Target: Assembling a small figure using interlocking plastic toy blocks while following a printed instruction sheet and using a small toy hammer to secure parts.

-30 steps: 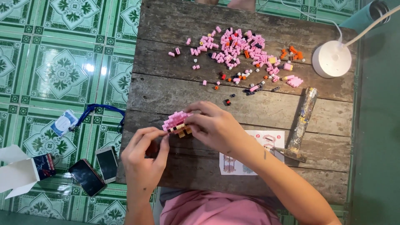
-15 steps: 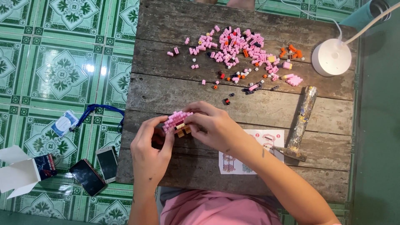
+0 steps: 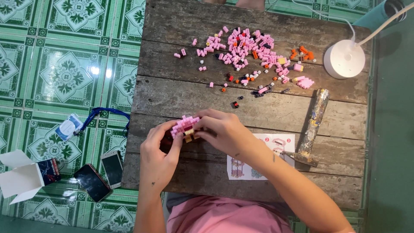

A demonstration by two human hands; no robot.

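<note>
Fingers [image 3: 202, 125] of both hands pinch (closed tight) the pink brick model [image 3: 184, 126].

On the green tiled floor left of the worktop lie two phones [image 3: 103, 174] with dark screens, side by side; beside them an opened white carton [image 3: 23, 177] with a dark printed panel; above, a white-and-blue badge [image 3: 69, 127] on a blue lanyard. A white leaflet [image 3: 261, 157] with pink drawings lies on the worktop
</note>
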